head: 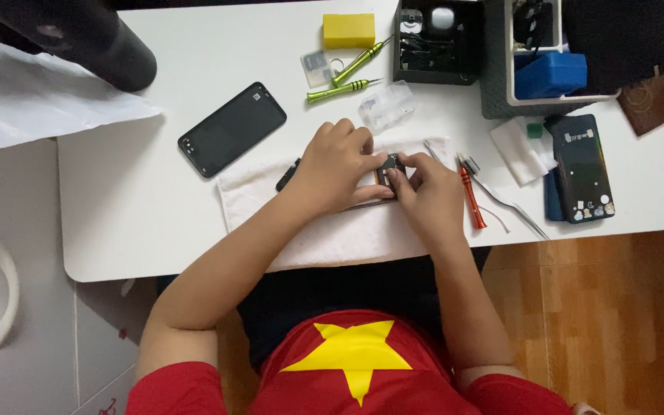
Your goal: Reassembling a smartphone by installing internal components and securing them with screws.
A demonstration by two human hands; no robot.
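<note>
Both my hands work over an opened dark phone (pixel 386 170) lying on a white towel (pixel 324 230) at the table's front. My left hand (pixel 338 165) presses down on the phone's left part and covers most of it. My right hand (pixel 426 192) pinches at the phone's right end, fingertips on its exposed inner parts. Whether a small part sits between the fingers is hidden. A black phone back cover (pixel 232 128) lies left of the towel.
Two green screwdrivers (pixel 343 81), a yellow block (pixel 349 31) and a clear plastic case (pixel 387 106) lie behind the towel. A red-handled screwdriver (pixel 471 196), tweezers (pixel 505 204) and another dark phone panel (pixel 582 167) lie right. Black and grey trays (pixel 493 77) stand at the back right.
</note>
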